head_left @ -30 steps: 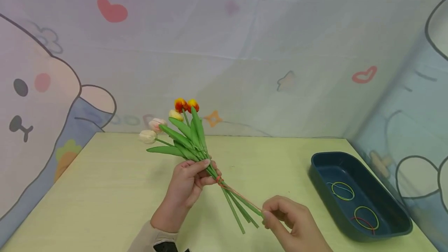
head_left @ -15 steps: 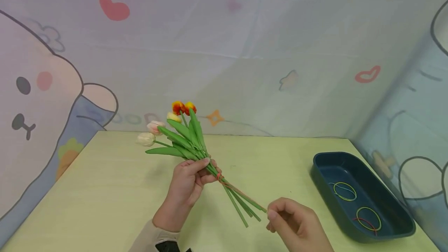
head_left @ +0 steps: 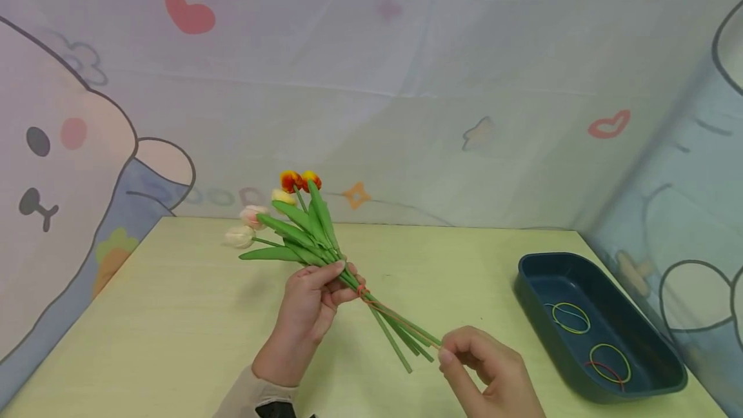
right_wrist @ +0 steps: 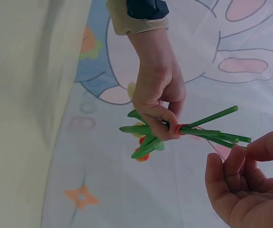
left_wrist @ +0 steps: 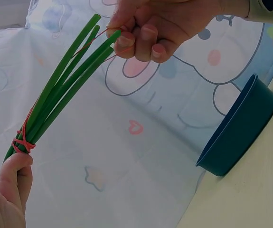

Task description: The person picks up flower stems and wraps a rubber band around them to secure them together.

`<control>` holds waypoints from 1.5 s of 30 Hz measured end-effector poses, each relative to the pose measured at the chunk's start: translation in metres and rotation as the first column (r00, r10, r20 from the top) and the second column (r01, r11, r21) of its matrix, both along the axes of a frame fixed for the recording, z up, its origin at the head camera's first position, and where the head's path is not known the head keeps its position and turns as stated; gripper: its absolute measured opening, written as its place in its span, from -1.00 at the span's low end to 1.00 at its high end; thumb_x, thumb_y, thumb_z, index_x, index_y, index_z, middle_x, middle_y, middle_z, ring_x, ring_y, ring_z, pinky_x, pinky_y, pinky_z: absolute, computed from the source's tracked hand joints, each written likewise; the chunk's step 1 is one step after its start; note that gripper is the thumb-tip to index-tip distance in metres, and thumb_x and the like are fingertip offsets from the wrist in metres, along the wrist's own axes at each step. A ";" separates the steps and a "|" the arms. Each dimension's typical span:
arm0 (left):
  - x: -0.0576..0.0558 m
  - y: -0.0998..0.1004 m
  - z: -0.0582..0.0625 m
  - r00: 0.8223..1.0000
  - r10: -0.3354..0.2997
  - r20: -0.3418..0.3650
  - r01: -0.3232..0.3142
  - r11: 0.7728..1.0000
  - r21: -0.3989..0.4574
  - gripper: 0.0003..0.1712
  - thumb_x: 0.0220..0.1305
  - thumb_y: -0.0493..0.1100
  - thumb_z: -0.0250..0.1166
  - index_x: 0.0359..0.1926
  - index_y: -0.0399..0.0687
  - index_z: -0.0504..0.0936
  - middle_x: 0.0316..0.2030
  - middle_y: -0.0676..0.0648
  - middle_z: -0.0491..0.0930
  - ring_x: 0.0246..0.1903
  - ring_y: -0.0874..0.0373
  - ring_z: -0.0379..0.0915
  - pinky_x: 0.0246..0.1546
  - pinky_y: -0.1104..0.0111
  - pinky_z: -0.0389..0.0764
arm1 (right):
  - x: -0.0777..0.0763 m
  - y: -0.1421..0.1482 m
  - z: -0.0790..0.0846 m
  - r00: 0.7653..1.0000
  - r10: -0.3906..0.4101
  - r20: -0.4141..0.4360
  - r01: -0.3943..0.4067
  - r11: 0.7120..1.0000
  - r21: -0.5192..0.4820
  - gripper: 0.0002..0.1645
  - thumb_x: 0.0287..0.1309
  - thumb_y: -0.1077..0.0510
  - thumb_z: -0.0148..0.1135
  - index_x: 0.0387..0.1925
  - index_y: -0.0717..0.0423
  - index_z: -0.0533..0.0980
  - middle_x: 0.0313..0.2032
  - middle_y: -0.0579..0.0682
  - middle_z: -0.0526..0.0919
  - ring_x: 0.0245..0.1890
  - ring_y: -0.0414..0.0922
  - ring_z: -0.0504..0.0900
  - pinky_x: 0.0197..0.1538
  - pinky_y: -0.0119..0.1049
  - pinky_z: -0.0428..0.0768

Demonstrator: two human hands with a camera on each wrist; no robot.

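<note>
My left hand (head_left: pixel 313 302) grips a bunch of artificial tulips (head_left: pixel 307 231) around the stems, just below the leaves. White, pink, yellow and orange-red blooms point to the far left. A red rubber band (left_wrist: pixel 23 142) is wound round the stems beside the left fingers. One loop of it stretches along the stems to my right hand (head_left: pixel 490 369), which pinches its end between thumb and fingers near the cut stem ends (right_wrist: pixel 236 139). In the left wrist view two thin strands of the band run to those fingertips.
A dark blue tray (head_left: pixel 580 366) stands on the right of the pale table (head_left: pixel 174 315). Inside lie several thin bands, among them a yellow band (head_left: pixel 609 346). A printed cloth (head_left: pixel 371 82) hangs behind the table.
The bunch has tilted slightly, its blooms shifting left and down. My right hand has shifted a little to the right overall while still pinching the stretched band.
</note>
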State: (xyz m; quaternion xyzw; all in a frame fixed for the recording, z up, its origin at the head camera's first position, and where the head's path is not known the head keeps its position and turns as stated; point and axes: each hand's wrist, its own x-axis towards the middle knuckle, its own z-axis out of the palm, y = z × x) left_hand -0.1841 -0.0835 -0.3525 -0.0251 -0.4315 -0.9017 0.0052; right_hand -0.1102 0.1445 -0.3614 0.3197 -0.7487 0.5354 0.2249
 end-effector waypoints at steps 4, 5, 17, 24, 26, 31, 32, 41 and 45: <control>0.002 -0.002 0.001 0.994 -0.085 -0.066 0.086 0.996 0.005 -0.76 0.37 -0.43 -0.01 -0.32 -0.20 0.57 -0.50 -0.03 0.65 -0.46 0.18 0.67 -0.37 0.47 0.72 | -0.009 0.003 -0.003 0.989 0.150 -0.011 -0.150 0.988 -0.028 -0.63 0.05 0.66 0.11 -0.30 0.18 0.49 -0.39 0.03 0.52 -0.39 -0.17 0.52 -0.32 -0.48 0.62; 0.003 -0.002 0.001 0.990 -0.114 -0.087 0.115 0.993 0.003 -0.74 0.37 -0.43 -0.01 -0.34 -0.19 0.59 -0.49 -0.03 0.65 -0.45 0.18 0.68 -0.35 0.45 0.73 | -0.011 0.004 -0.003 0.982 0.188 -0.007 -0.188 0.982 -0.030 -0.63 0.06 0.67 0.09 -0.29 0.20 0.49 -0.38 0.04 0.51 -0.37 -0.16 0.52 -0.30 -0.46 0.62; 0.011 0.007 0.000 0.931 -0.319 -0.176 0.306 0.947 -0.097 -0.82 0.39 -0.38 0.06 -0.25 -0.18 0.60 -0.40 -0.02 0.63 -0.38 0.18 0.68 -0.31 0.41 0.73 | -0.027 0.002 -0.005 0.907 0.408 0.105 -0.407 0.913 -0.036 -0.71 0.20 0.58 0.03 -0.18 0.22 0.50 -0.32 0.11 0.54 -0.29 -0.11 0.53 -0.17 -0.42 0.66; 0.012 0.012 -0.003 0.912 -0.376 -0.163 0.353 0.923 -0.156 -0.89 0.35 -0.37 0.14 -0.22 -0.22 0.61 -0.38 -0.05 0.64 -0.35 0.17 0.68 -0.31 0.44 0.72 | -0.032 -0.003 -0.010 0.901 0.412 0.135 -0.411 0.911 -0.037 -0.76 0.23 0.54 0.04 -0.21 0.25 0.51 -0.34 0.13 0.55 -0.31 -0.14 0.54 -0.23 -0.40 0.65; 0.012 0.014 -0.006 0.902 -0.399 -0.167 0.374 0.913 -0.162 -0.89 0.34 -0.38 0.15 -0.21 -0.23 0.61 -0.38 -0.05 0.64 -0.36 0.17 0.68 -0.30 0.43 0.72 | -0.034 -0.004 -0.013 0.897 0.413 0.155 -0.412 0.910 -0.043 -0.80 0.25 0.52 0.04 -0.21 0.28 0.51 -0.35 0.15 0.55 -0.32 -0.16 0.55 -0.24 -0.39 0.66; 0.013 0.022 -0.012 0.875 -0.459 -0.155 0.433 0.884 -0.174 -0.89 0.32 -0.37 0.16 -0.19 -0.25 0.60 -0.39 -0.03 0.64 -0.40 0.23 0.66 -0.33 0.44 0.72 | -0.037 -0.006 -0.013 0.885 0.382 0.266 -0.381 0.923 -0.060 -0.89 0.31 0.41 0.06 -0.24 0.32 0.52 -0.39 0.02 0.61 -0.34 -0.22 0.60 -0.22 -0.34 0.69; 0.014 0.022 -0.012 0.873 -0.462 -0.153 0.435 0.882 -0.181 -0.90 0.32 -0.37 0.17 -0.18 -0.27 0.59 -0.38 -0.02 0.64 -0.40 0.23 0.66 -0.32 0.43 0.72 | -0.037 -0.006 -0.012 0.882 0.364 0.299 -0.363 0.930 -0.061 -0.90 0.32 0.38 0.07 -0.25 0.31 0.52 -0.39 -0.04 0.62 -0.35 -0.24 0.61 -0.22 -0.34 0.70; 0.014 0.009 -0.013 0.871 -0.467 -0.152 0.409 0.862 -0.301 -0.75 0.31 -0.34 0.20 -0.05 -0.46 0.49 -0.33 -0.01 0.66 -0.30 0.18 0.67 -0.18 0.29 0.72 | -0.035 -0.002 -0.013 0.838 0.430 0.336 -0.439 0.897 -0.052 -0.88 0.33 0.38 0.06 -0.24 0.30 0.54 -0.39 0.17 0.58 -0.36 -0.21 0.57 -0.21 -0.38 0.67; 0.016 0.002 -0.010 0.861 -0.497 -0.107 0.433 0.828 -0.357 -0.80 0.29 -0.32 0.25 -0.14 -0.41 0.55 -0.32 -0.02 0.67 -0.30 0.16 0.67 -0.16 0.24 0.73 | -0.036 -0.001 -0.013 0.815 0.479 0.326 -0.500 0.866 -0.020 -0.89 0.31 0.39 0.08 -0.24 0.30 0.55 -0.35 0.25 0.60 -0.34 -0.18 0.62 -0.18 -0.35 0.70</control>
